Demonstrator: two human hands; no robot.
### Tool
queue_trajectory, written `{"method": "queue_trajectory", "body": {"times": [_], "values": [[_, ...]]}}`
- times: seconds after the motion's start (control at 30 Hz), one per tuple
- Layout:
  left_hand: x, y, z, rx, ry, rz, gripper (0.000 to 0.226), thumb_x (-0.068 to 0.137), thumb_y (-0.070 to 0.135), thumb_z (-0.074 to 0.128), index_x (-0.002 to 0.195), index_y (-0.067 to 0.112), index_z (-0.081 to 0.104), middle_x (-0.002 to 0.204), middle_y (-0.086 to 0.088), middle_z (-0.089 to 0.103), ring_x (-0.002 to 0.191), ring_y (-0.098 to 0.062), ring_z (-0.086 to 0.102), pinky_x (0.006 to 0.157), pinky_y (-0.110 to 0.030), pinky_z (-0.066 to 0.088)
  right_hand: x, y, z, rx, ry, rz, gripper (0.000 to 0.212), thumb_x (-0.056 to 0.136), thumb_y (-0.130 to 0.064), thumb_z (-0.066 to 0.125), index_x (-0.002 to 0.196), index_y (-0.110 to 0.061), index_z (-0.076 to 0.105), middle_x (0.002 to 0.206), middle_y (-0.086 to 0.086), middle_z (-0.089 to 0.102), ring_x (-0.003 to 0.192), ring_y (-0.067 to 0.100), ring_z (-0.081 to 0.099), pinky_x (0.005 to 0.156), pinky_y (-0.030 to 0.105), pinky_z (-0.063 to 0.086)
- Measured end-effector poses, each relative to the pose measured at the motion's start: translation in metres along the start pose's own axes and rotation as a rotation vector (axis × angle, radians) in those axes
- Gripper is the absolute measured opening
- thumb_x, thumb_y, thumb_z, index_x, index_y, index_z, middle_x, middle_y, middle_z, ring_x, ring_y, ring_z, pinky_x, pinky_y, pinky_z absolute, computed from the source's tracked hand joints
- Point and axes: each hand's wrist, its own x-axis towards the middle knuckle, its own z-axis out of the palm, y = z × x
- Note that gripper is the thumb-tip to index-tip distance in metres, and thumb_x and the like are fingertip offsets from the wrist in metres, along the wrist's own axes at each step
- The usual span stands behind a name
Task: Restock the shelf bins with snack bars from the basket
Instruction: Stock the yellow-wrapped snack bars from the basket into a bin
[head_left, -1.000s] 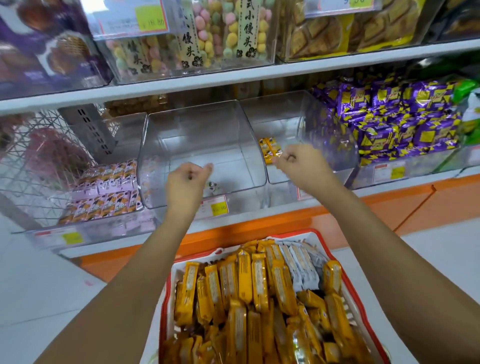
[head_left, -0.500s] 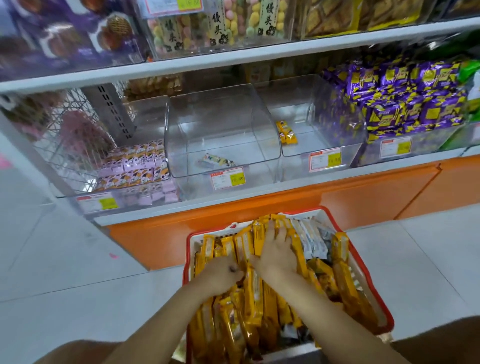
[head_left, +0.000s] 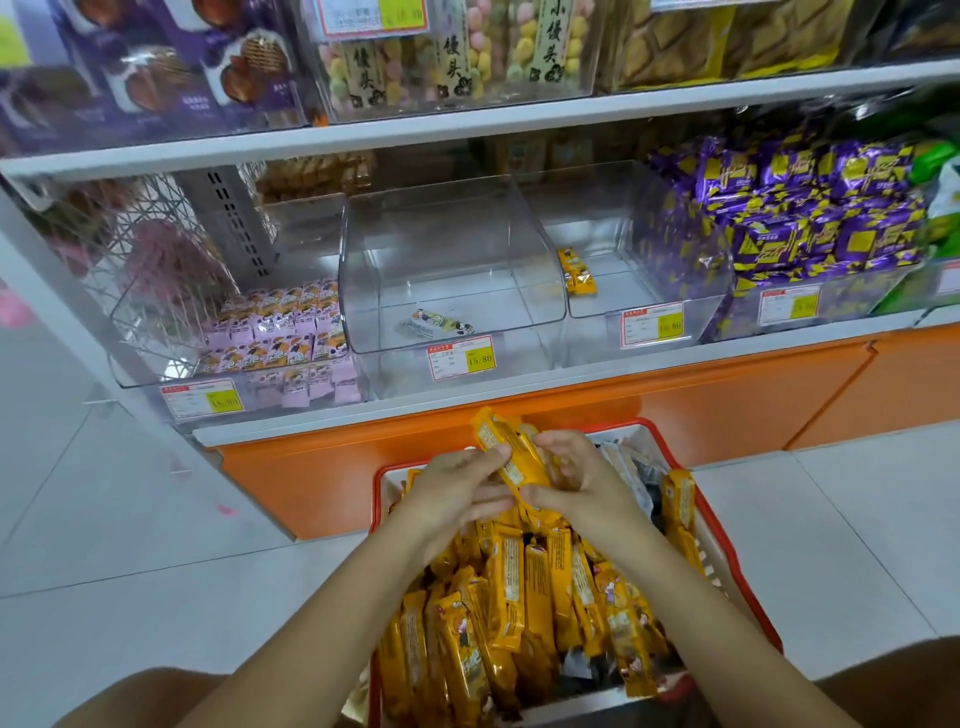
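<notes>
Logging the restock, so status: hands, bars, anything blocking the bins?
Left hand and right hand both grip yellow bars over the basket. Clear bin ahead nearly bare. Nothing seen between hands and bins.

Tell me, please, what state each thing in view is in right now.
Left hand, grips a bunch of yellow-wrapped snack bars.
Right hand, grips the same bunch.
Red plastic basket, heaped full.
Middle clear plastic bin, nearly empty, one white-wrapped bar inside.
Clear plastic bin right of it, nearly empty, few yellow bars.
Purple-packet bin, full.
</notes>
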Motion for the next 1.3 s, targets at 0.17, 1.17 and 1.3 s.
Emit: {"method": "queue_trajectory", "body": {"times": [0.17,1.17,1.3], "values": [[-0.004,0.011,0.016,-0.150,0.048,0.041,0.066,0.066,0.033,0.079,0.116,-0.005,0.058,0.102,-0.018,0.068,0.090,-0.028,0.066,0.088,-0.038,0.052,-0.012,-0.014,0.001,-0.205,0.052,-0.281,0.056,0.089,-0.025,0.066,0.131,-0.046,0.036,0.125,-0.039,0.039,0.111,-0.030,0.034,0.087,-0.005,0.027],[-0.001,0.046,0.045,-0.034,0.110,0.143,0.062,0.065,0.042,0.082,0.112,0.010,0.058,0.106,-0.011,0.067,0.092,-0.020,0.066,0.093,-0.050,0.051,0.013,-0.028,-0.048,0.797,0.092,0.101,0.018,0.088,-0.017,0.057,0.090,-0.004,0.070,0.080,0.015,0.061,0.067,0.023,0.062,0.069,0.037,0.051],[0.005,0.048,0.044,-0.088,0.089,0.132,0.026,0.085,0.026,0.066,0.104,0.009,0.064,0.098,-0.009,0.064,0.083,-0.017,0.064,0.083,-0.043,0.055,0.011,-0.025,-0.054,0.615,0.013,0.032,0.029,0.089,-0.028,0.057,0.107,-0.008,0.066,0.094,0.012,0.070,0.086,0.024,0.068,0.078,0.035,0.056]]}}
